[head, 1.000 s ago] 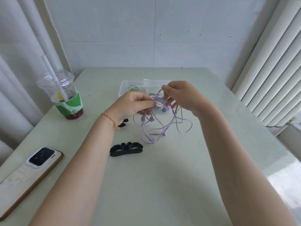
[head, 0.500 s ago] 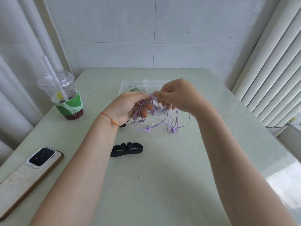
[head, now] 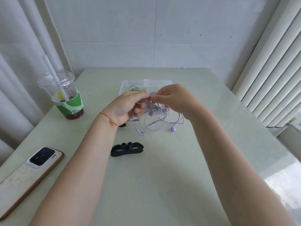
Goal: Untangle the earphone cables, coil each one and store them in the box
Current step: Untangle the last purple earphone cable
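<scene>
Since a second ago both hands dropped and closed in together; the purple earphone cables [head: 156, 123] went from hanging in long loops to a tighter bundle, with two earbuds and the loose ends now lying on the table [head: 162, 185].

Head view: left hand [head: 128, 107] curled round the upper part of the bundle, thumb and forefinger pinching strands at the top. Right hand [head: 172, 99] pinches the same knot, fingertips touching the left's. Both hands sit just in front of and partly over the clear box [head: 146, 83]; its near edge is hidden behind them. Green coil [head: 134, 88] and a pale coil already inside the box, left half.

Black cable organiser [head: 127, 149] lies on the table between the forearms, apart from the cables; a second black piece [head: 122, 125] peeks out beside the left wrist. Drink cup [head: 65, 95] stands near the left table edge, well apart from the hands. Phone [head: 27, 178] lies by the near-left edge. Right half of the table is open up to the blinds [head: 268, 70]. Far edge meets the wall behind the box.
</scene>
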A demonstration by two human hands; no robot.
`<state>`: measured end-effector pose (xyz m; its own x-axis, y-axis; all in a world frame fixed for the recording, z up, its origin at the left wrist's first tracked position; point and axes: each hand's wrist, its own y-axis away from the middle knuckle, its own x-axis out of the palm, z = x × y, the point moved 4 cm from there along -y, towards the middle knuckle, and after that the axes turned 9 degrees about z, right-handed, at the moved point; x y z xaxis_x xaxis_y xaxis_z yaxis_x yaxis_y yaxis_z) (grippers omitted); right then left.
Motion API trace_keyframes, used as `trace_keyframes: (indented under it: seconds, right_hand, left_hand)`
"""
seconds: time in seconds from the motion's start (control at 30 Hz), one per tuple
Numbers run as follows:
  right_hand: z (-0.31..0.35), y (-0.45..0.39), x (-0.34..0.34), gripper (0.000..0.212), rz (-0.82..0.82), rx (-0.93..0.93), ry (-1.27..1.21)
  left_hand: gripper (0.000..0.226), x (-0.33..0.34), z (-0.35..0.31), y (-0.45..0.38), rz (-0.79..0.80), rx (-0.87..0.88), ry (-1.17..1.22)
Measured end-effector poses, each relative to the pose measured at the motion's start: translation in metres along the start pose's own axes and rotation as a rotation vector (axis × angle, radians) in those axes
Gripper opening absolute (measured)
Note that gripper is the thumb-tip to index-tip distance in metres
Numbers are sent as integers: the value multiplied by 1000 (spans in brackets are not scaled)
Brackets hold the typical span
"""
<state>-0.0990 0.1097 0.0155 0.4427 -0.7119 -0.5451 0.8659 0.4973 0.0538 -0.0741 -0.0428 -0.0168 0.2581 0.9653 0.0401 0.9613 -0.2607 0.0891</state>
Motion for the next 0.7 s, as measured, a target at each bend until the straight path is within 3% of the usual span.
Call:
trace_keyframes:
  seconds: [0.33, 0.5, 0.7]
  right_hand:
    - [-9, -4, -9, 8, 72, -51, -297]
    - [-4, 0, -13, 28, -46, -104, -358]
    - [-11, 1, -39, 23, -192, -118, -394]
  left_hand:
    - [24, -10, 4, 0, -88, -61, -90]
    - [23, -15, 7, -1, -124, -54, -59]
    - [21, -29, 8, 0, -184, -56, -89]
